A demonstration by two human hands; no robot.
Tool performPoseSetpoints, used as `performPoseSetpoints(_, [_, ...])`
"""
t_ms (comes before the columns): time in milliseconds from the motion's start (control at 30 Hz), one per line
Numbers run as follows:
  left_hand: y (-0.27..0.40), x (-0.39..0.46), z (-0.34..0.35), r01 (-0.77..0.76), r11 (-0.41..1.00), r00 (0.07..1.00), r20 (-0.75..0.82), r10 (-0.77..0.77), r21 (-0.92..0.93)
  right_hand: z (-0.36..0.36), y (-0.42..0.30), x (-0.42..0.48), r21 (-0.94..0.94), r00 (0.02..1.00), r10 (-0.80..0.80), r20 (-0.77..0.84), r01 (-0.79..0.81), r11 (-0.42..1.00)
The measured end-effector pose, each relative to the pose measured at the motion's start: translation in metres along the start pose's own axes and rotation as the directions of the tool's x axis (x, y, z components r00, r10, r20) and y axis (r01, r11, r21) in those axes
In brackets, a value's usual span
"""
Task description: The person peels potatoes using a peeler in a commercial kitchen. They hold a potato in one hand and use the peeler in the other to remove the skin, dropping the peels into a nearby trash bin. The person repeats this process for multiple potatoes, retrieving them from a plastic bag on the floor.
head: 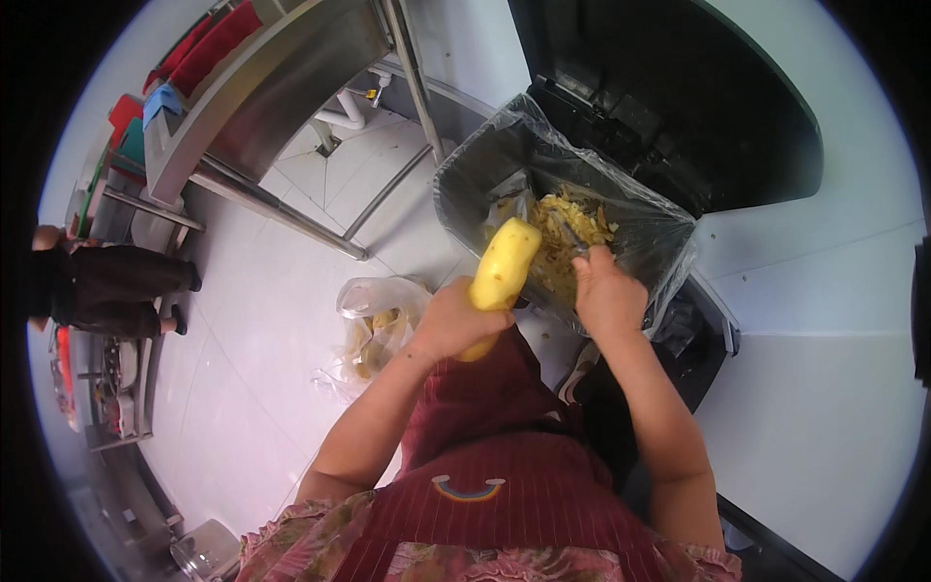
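Note:
My left hand (pixel 462 320) grips a long peeled potato (pixel 503 262), whose yellow flesh shows a few brown spots. Its far end points up over the near rim of a bin. In my right hand (pixel 609 295) is a peeler (pixel 571 231), apart from the potato and held over the bin. The dark bin (pixel 476 174) is lined with a clear plastic bag, and its lid (pixel 669 87) stands open against the wall. Potato peelings (pixel 574 218) lie inside. On the floor left of my left hand sits a plastic bag (pixel 371 327) of unpeeled potatoes.
A stainless steel sink table (pixel 291 94) stands at upper left, with legs and a low crossbar. Red cloths (pixel 211 51) hang there. Another person (pixel 109 287) stands at far left by shelving. A metal pot (pixel 206 551) is at lower left. White walls close off the right.

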State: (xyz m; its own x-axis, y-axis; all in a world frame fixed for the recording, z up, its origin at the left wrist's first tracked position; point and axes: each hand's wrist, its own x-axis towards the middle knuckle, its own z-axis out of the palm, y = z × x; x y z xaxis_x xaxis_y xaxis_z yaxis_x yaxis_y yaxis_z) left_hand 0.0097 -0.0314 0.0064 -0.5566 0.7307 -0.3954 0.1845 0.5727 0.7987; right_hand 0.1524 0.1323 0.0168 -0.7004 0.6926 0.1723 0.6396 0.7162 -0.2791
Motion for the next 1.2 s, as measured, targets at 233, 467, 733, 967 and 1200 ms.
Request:
performPoseSetpoints(233, [0.017,-0.004,-0.006,-0.017,0.992,1.0,-0.022,0.02,0.125,0.023,0.018,0.025,-0.1,0.989,0.106,0.107,-0.095,0.99])
performPoseSetpoints(467, [0.046,-0.007,-0.005,-0.034,0.922,0.999,0.042,0.019,0.386,-0.021,0.007,0.006,-0.086,1.0,-0.019,-0.01,0.018,0.996])
performPoseSetpoints(733, [0.058,-0.008,0.012,-0.08,0.779,0.996,0.021,0.086,0.622,-0.03,-0.014,-0.024,-0.095,0.957,-0.266,0.117,0.278,0.956])
performPoseSetpoints(967, [0.058,-0.006,0.011,-0.08,0.756,0.994,-0.006,0.11,0.65,-0.056,0.053,0.015,-0.361,0.987,0.151,0.051,-0.123,0.925])
performPoseSetpoints(1200, [0.055,-0.014,0.008,-0.062,0.81,0.997,0.008,0.071,0.583,0.007,0.004,-0.036,0.785,0.884,0.325,0.335,-0.453,0.422])
